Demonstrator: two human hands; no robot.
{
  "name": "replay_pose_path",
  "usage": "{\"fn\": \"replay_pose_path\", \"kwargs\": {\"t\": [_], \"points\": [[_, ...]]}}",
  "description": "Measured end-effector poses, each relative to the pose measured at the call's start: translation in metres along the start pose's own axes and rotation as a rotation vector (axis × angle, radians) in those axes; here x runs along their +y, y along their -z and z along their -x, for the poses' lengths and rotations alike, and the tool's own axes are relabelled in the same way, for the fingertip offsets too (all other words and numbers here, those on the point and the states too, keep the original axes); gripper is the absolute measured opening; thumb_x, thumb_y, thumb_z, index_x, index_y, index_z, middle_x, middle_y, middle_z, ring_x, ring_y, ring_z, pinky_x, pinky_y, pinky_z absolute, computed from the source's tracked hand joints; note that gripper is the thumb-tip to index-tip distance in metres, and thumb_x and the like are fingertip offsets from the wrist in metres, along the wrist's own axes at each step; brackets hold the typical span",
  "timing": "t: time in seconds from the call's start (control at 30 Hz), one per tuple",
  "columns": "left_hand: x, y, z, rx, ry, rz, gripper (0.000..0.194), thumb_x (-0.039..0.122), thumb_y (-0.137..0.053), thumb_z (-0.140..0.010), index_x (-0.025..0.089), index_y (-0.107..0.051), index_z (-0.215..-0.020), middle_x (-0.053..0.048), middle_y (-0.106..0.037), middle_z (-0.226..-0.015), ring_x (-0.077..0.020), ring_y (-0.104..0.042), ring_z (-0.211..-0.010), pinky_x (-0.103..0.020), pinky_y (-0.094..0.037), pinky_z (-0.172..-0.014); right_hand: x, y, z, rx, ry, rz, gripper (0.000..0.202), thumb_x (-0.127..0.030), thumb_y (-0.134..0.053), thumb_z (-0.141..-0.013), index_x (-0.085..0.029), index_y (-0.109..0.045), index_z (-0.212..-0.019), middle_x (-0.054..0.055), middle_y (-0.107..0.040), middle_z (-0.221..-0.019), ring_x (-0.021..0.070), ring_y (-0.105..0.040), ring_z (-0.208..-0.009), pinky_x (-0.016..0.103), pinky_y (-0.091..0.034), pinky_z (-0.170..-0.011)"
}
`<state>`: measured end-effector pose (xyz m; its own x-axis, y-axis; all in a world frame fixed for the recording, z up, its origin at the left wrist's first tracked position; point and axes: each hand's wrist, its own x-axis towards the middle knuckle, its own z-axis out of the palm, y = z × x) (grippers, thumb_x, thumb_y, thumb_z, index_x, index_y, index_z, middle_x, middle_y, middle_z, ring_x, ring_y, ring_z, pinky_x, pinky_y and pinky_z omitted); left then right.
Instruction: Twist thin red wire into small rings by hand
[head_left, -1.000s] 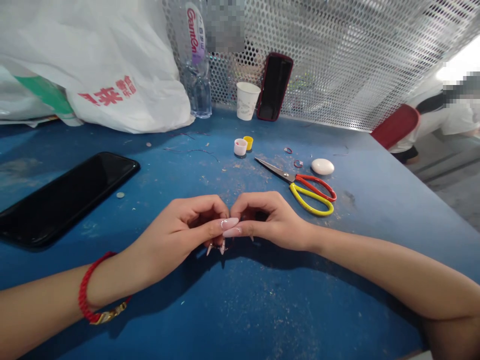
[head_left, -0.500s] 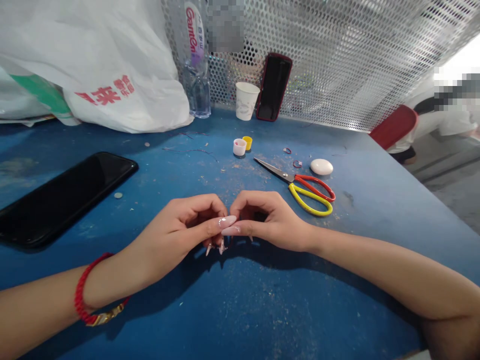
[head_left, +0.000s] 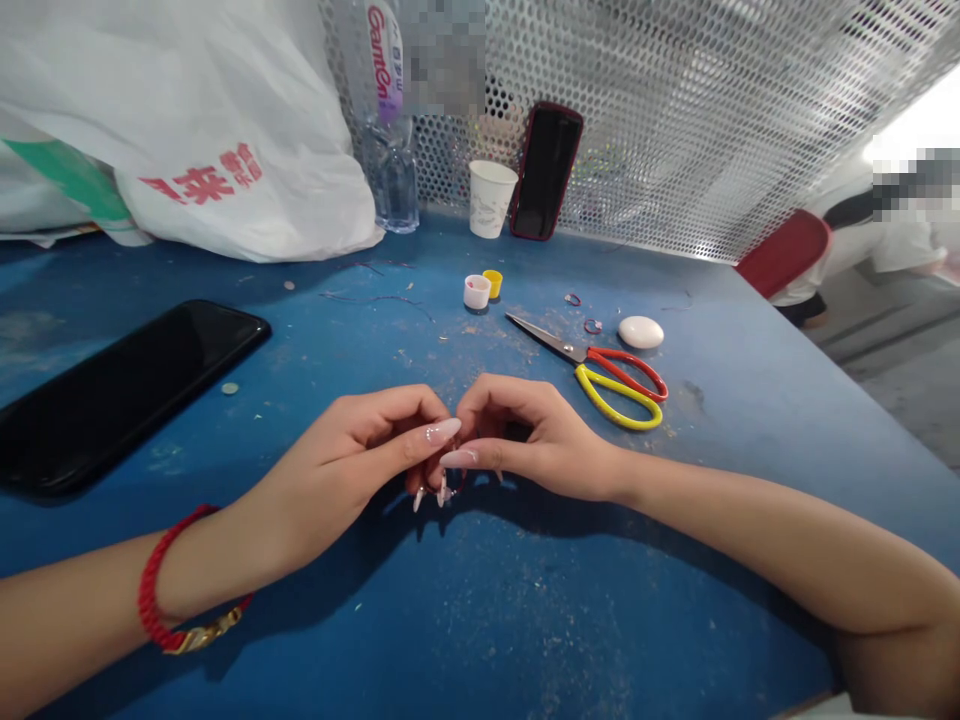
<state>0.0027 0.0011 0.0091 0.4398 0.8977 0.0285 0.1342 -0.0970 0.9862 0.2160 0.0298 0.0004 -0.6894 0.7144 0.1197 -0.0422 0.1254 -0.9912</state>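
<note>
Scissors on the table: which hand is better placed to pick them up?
Probably the right hand: it is nearer the scissors, whose red and yellow handles lie toward its side. The left hand is farther off.

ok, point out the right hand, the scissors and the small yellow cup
right hand (head_left: 561,440): head view, on the back of it, thumb side
scissors (head_left: 577,354): head view, on the metal beside the pivot
small yellow cup (head_left: 496,287): head view, on its outer wall

Head view, facing forward, downward, near table (head_left: 525,610)
</note>
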Motion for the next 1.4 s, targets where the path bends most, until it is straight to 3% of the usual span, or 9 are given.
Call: {"fn": "replay_pose_path", "kwargs": {"t": [0.33, 0.6, 0.87, 0.97, 1.2, 1.4], "points": [[-0.002, -0.001, -0.001, 0.018, -0.010, -0.008, 0.025, 0.030, -0.064, -0.096, 0.019, -0.073, -0.075, 0.005, -0.072, -0.062, -0.0065, -0.062, -0.054, -0.011, -0.052, -0.054, 0.003, 0.001, 0.002, 0.026, -0.004, 0.039, 0.030, -0.044, -0.080, -0.097, -0.017, -0.067, -0.092, -0.003, -0.066, -0.075, 0.0083, -0.057, -0.063, 0.020, -0.047, -0.057], [0.000, 0.000, 0.000, 0.022, -0.036, 0.002, 0.025, 0.026, -0.063, -0.096, 0.020, -0.074, -0.074, 0.005, -0.073, -0.063, -0.0060, -0.064, -0.054, -0.009, -0.054, -0.055, 0.002, -0.001, 0.001, 0.019, -0.006, -0.081, 0.029, -0.043, -0.080, -0.096, -0.017, -0.067, -0.091, -0.004, -0.066, -0.076, 0.0080, -0.058, -0.063, 0.019, -0.051, -0.056], [0.001, -0.002, 0.000, 0.039, -0.014, 0.041, 0.024, 0.027, -0.064, -0.095, 0.021, -0.074, -0.074, 0.005, -0.074, -0.065, -0.0081, -0.068, -0.057, -0.011, -0.057, -0.057, -0.001, 0.000, 0.002, -0.027, 0.046, -0.067, 0.023, -0.036, -0.071, -0.104, -0.017, -0.065, -0.094, -0.002, -0.069, -0.081, 0.0072, -0.061, -0.067, 0.018, -0.051, -0.059], [0.001, -0.002, -0.001, 0.052, -0.002, 0.036, 0.023, 0.030, -0.066, -0.094, 0.021, -0.074, -0.075, 0.005, -0.072, -0.064, -0.0084, -0.066, -0.055, -0.012, -0.056, -0.055, -0.001, 0.000, 0.002, -0.007, 0.065, -0.006, 0.022, -0.033, -0.074, -0.103, -0.017, -0.064, -0.093, -0.004, -0.067, -0.079, 0.0054, -0.057, -0.062, 0.018, -0.047, -0.058], [-0.001, -0.002, -0.002, 0.053, 0.051, 0.039, 0.025, 0.040, -0.072, -0.091, 0.020, -0.072, -0.075, 0.003, -0.071, -0.065, -0.0119, -0.065, -0.057, -0.017, -0.056, -0.056, -0.001, 0.000, 0.002, 0.045, 0.064, 0.069, 0.029, -0.042, -0.075, -0.101, -0.019, -0.061, -0.089, -0.005, -0.062, -0.075, 0.0084, -0.055, -0.062, 0.022, -0.044, -0.057], [-0.010, -0.001, 0.000, 0.047, 0.029, 0.026, 0.029, 0.042, -0.071, -0.095, 0.021, -0.070, -0.074, 0.004, -0.067, -0.065, -0.0119, -0.060, -0.057, -0.018, -0.052, -0.056, 0.000, 0.000, 0.003, 0.043, 0.097, 0.090, 0.025, -0.037, -0.074, -0.102, -0.019, -0.060, -0.090, -0.006, -0.059, -0.074, 0.0077, -0.054, -0.061, 0.022, -0.043, -0.058]]}}
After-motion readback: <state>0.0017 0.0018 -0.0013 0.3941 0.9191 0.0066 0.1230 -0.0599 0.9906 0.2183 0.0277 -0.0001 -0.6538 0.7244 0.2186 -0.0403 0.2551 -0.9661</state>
